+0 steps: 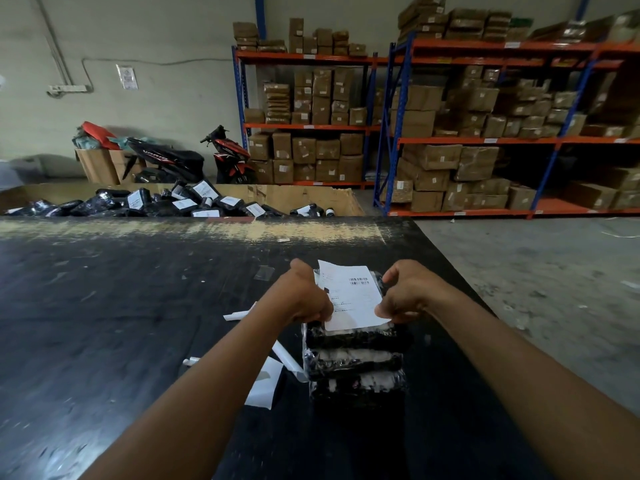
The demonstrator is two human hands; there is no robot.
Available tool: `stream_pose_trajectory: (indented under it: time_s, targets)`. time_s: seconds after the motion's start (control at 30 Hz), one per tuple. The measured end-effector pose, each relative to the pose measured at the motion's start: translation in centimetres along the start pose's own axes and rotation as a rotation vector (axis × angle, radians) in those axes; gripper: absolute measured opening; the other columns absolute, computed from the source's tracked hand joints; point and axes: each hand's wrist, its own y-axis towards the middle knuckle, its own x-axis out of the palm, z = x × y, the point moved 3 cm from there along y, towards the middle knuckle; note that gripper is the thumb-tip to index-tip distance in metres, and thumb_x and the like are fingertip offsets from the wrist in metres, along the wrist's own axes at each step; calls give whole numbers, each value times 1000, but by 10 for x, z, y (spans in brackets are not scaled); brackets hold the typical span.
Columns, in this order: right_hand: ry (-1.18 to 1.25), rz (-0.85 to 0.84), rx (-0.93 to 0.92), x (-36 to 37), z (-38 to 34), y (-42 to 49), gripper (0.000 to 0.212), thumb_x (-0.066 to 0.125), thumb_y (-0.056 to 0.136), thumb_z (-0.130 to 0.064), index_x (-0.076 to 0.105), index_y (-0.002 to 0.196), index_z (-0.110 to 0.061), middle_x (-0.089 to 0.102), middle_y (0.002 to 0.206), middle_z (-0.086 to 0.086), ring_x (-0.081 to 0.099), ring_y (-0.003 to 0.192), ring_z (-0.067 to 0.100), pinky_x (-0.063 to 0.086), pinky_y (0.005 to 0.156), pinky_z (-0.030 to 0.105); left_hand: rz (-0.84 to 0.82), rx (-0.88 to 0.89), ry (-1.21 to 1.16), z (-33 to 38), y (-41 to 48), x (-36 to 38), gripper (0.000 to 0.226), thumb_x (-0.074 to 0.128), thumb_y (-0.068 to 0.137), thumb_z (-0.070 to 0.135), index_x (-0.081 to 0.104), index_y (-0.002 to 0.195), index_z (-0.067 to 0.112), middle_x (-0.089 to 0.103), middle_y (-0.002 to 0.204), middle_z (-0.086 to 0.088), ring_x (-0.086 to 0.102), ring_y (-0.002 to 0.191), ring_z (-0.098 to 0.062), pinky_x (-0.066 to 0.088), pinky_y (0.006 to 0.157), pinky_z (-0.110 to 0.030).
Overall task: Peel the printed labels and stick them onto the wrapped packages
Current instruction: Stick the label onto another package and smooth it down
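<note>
1. Left hand [304, 296]: fingers curled, pinching the left edge of a printed label [351, 296].
2. Right hand [405, 292]: fingers curled, thumb and fingertips pinching the label's right edge near its lower corner. The hands are apart, with the label between them.
3. Printed label: white, with a barcode near its upper right. It is held over the top of a stack of wrapped packages [356, 362], upper left corner raised. Whether it is stuck down cannot be told.
4. Stack: black packages in clear wrap, standing on the black table [138, 306] near its right edge.
5. White backing paper [266, 382] lies on the table just left of the stack.
6. Beyond the table's far edge, a cardboard bin [311, 197] holds labelled black packages [204, 192]. Racks of cartons [485, 140] stand behind.
</note>
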Motion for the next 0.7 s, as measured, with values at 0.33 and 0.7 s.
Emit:
stream_pose_trajectory:
  time_s: [0.33,0.7]
  targets:
    - [-105,41,-185,-19,20,15,26,74,85,-23,60,107,-21,59,101,-3,58,89,13,49,68,31,336,443,356,-10,5,-18,23,67,89,31,58,106,17,66,99,-1,61,84,-14,49,68,-28]
    - [-440,19,-548,-10,29,40,47,40,104,-36,43,147,-18,39,154,-2,29,145,14,23,114,28,26,905,493,-33,26,14,64,17,97,52,36,148,17,28,154,5,18,143,1,5,117,-14]
